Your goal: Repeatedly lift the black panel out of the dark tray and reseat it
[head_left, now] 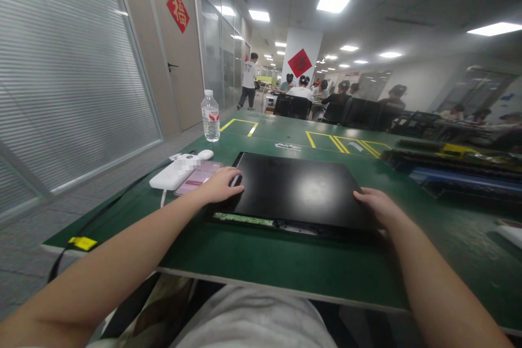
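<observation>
In the middle of the frame, two hands are holding a flat black screen (285,187) over a green tabletop (261,263), the left hand (220,185) gripping its left edge and the right hand (381,206) its right. A green circuit strip (244,219) is showing along the near edge. Left of centre, a bottle (211,119) is standing beyond a phone (198,178). At upper right, people (304,89) are sitting.

1. Capped clear bottle (211,119) stands upright on green worktop (261,261).
2. Yellow tape (253,130) marks worktop's far side.
3. Red diamond sign (178,11) is fixed to door (191,87).
4. Seated people (304,90) occupy background.
</observation>
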The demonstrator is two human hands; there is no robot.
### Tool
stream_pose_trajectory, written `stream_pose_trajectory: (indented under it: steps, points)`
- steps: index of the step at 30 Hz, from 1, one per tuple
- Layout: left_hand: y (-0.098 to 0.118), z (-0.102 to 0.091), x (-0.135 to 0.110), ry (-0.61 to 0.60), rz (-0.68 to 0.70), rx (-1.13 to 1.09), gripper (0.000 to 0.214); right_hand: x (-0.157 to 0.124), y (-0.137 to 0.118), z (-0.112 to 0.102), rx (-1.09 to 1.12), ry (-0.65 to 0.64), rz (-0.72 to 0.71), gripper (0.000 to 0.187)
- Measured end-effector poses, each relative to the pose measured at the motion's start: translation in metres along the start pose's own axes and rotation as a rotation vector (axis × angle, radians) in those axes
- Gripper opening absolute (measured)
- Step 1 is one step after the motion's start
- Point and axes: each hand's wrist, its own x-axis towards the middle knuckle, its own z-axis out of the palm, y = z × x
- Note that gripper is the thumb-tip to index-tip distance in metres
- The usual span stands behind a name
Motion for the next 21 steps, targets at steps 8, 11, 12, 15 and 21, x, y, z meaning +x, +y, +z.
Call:
stream_pose_trajectory:
  steps: [8, 11, 12, 15, 21]
  points:
    - [-0.0061, 0.0028, 0.0006, -0.149, 0.114, 0.484, 0.052, -0.0046, -0.0078, 0.0006, -0.050, -0.007, 0.160, 0.027]
    - [-0.0079, 0.0036, 0.0009, -0.154, 0.122, 0.523, 0.053, -0.0027, -0.0075, -0.0011, -0.047, 0.006, 0.163, 0.034]
    - [-0.0081, 0.0038, 0.0009, -0.156, 0.123, 0.526, 0.053, -0.0021, -0.0073, -0.0018, -0.042, 0.002, 0.165, 0.039]
    - [-0.0074, 0.0039, 0.0004, -0.162, 0.123, 0.521, 0.055, -0.0014, -0.0071, -0.0035, -0.022, -0.018, 0.186, 0.052]
    - [-0.0077, 0.0051, -0.0003, -0.171, 0.105, 0.535, 0.054, -0.0022, -0.0051, -0.0069, 0.061, -0.118, 0.206, 0.060]
